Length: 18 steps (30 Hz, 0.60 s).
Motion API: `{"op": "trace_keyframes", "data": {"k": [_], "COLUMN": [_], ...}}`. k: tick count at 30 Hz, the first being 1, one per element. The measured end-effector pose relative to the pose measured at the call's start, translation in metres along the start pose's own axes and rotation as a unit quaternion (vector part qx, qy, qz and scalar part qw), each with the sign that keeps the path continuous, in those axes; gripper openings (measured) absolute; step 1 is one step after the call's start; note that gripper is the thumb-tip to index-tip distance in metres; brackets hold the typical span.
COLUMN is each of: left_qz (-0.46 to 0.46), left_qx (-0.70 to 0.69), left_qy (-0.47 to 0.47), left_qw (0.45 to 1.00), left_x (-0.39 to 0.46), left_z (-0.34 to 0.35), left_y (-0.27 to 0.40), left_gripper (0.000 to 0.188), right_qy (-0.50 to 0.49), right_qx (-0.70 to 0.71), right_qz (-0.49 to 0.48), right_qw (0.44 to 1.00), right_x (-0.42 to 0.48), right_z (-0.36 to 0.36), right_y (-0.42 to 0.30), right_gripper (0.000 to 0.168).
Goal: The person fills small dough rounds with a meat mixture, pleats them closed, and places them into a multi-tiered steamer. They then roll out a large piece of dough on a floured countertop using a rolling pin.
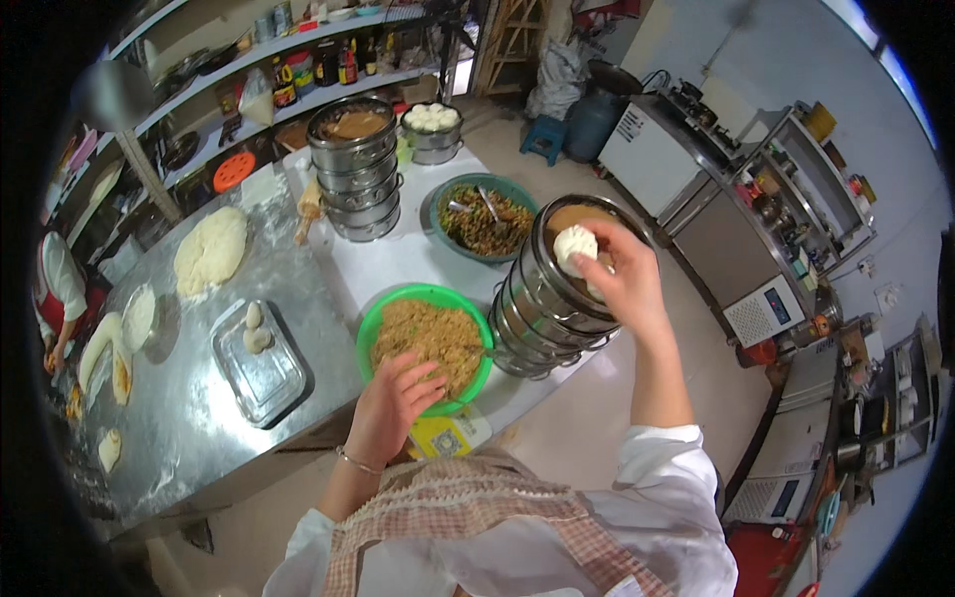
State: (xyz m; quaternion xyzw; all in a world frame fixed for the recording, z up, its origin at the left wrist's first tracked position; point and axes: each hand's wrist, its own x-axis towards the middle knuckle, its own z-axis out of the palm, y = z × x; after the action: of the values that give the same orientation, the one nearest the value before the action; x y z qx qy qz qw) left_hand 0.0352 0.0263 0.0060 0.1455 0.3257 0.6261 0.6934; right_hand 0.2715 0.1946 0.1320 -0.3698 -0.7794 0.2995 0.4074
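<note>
My right hand (630, 280) pinches a white pleated bun (575, 245) between thumb and fingers, above the top tier of a tall metal steamer stack (528, 298). At least one more pale bun (595, 291) shows there, partly hidden by the hand. The tier has a brown liner (574, 216). With fingers apart and nothing in it, my left hand (403, 399) hovers over the near edge of a green plastic basin (363, 347). Minced filling (425, 336) fills this basin, and a thin utensil handle (477, 349) sticks out on its right side.
Behind the green basin is a teal basin (440, 231) of chopped filling with spoons. A second steamer stack (358, 194) and a small steamer of buns (433, 142) stand farther back. Leftward lie dough (213, 250), a metal tray (261, 380) and a rolling pin (307, 209). Another person (63, 287) works there.
</note>
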Motion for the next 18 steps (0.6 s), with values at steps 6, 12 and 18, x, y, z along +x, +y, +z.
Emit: {"op": "trace_keyframes", "data": {"k": [6, 12, 18], "left_qz": [0.007, 0.052, 0.076], "left_qx": [-0.005, 0.02, 0.033], "left_qy": [0.003, 0.026, 0.171], "left_qw": [1.0, 0.998, 0.982], "left_x": [0.001, -0.003, -0.01], "left_z": [-0.008, -0.028, -0.07], "left_y": [0.0, 0.004, 0.016], "left_gripper": [0.046, 0.04, 0.03], "right_qy": [-0.018, -0.11, 0.07], "right_qx": [-0.127, -0.146, -0.243], "right_qz": [0.062, 0.107, 0.025], "right_qw": [0.99, 0.977, 0.967], "right_x": [0.04, 0.056, 0.04], "right_z": [-0.018, -0.017, -0.006], "right_y": [0.032, 0.042, -0.003], "right_gripper": [0.032, 0.035, 0.018]}}
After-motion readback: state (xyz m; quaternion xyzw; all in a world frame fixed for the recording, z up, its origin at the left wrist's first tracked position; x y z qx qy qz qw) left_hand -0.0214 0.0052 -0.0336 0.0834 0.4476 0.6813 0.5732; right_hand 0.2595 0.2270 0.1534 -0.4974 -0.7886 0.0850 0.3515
